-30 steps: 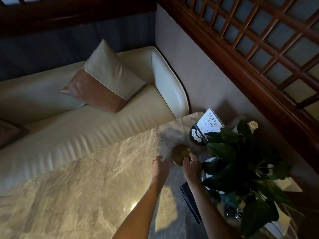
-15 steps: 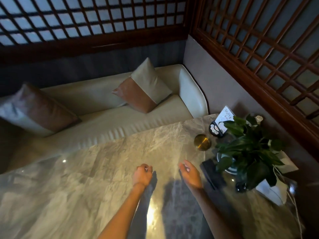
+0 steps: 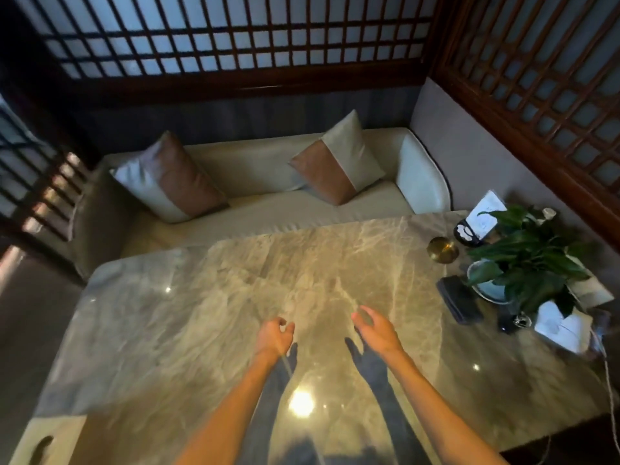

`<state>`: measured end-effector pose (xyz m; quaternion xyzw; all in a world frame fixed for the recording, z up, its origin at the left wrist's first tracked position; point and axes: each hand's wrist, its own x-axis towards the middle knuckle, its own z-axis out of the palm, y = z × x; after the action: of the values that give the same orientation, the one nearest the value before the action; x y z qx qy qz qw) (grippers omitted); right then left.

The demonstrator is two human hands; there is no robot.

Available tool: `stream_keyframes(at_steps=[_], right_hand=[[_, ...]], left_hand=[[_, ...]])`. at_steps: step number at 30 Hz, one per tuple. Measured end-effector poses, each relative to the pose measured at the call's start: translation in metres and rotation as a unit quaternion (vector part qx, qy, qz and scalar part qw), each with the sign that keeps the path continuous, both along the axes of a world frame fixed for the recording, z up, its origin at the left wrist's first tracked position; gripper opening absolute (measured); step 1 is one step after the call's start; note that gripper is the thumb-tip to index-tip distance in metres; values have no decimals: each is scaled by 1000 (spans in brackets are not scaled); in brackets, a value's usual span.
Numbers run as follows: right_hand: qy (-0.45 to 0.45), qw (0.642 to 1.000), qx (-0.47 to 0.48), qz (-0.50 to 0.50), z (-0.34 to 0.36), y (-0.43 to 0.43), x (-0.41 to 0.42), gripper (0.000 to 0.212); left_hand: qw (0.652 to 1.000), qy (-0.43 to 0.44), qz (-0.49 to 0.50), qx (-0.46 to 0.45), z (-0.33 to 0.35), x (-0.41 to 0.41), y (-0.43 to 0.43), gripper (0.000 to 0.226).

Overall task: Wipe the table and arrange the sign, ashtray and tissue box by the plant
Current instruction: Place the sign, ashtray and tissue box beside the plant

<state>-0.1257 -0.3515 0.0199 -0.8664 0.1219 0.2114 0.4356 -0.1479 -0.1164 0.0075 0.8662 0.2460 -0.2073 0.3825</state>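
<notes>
A marble table (image 3: 201, 313) fills the middle of the view. At its right end stands a green potted plant (image 3: 530, 260) in a pale bowl. Beside the plant sit a round brass ashtray (image 3: 443, 250), a white sign (image 3: 486, 214) on a black stand, and a dark flat tissue box (image 3: 459, 299). My left hand (image 3: 275, 337) hovers over the table's middle with fingers loosely curled and nothing in it. My right hand (image 3: 375, 330) hovers beside it, fingers spread, also holding nothing. Both hands are well left of the ashtray.
A cream sofa (image 3: 268, 209) with two brown-and-grey cushions (image 3: 335, 172) runs along the table's far side. Wooden lattice screens (image 3: 536, 95) close off the back and right. White papers (image 3: 560, 327) and a small dark object (image 3: 506, 322) lie near the plant.
My hands let go of the ashtray and drew back to the table's middle. The view pulled back and up, showing the whole table and sofa.
</notes>
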Motion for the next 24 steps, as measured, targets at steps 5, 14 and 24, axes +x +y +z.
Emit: stream_keyframes(at_steps=[5,14,24], right_hand=[[12,994,11,106,-12,52,11,58],[27,950,57,304,-5,206,-25,52],[56,920,59,383,-17,354,-92,51]], left_hand=[[995,-29,92,20,15,-34,51,41],[947,-59,311,60,38,-157,166,28],[871,-89,482,9,29,-257,288,29]])
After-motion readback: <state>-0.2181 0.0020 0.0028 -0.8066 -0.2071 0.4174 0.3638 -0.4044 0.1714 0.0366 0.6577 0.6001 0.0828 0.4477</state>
